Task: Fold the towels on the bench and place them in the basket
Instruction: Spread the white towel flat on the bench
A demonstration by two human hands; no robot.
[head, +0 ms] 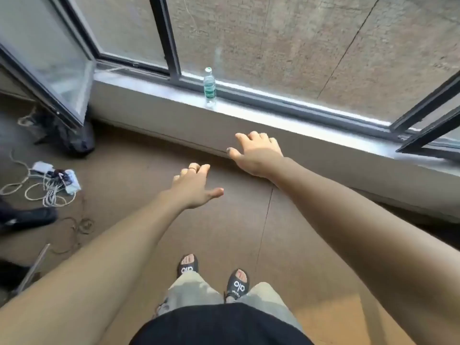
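No towel, bench or basket shows in the head view. Both my arms reach forward over a brown floor. My left hand [195,186] hangs in the air at centre, fingers loosely spread, a ring on one finger, holding nothing. My right hand [256,153] is further ahead and to the right, in front of the low wall under the window, fingers spread and bare.
A water bottle [209,87] stands on the window sill [286,118]. Open window panes swing inward at left [49,63] and right [428,115]. A power strip with tangled cables [57,180] lies on the floor at left, beside a dark shoe [29,217]. My sandalled feet [214,277] are below.
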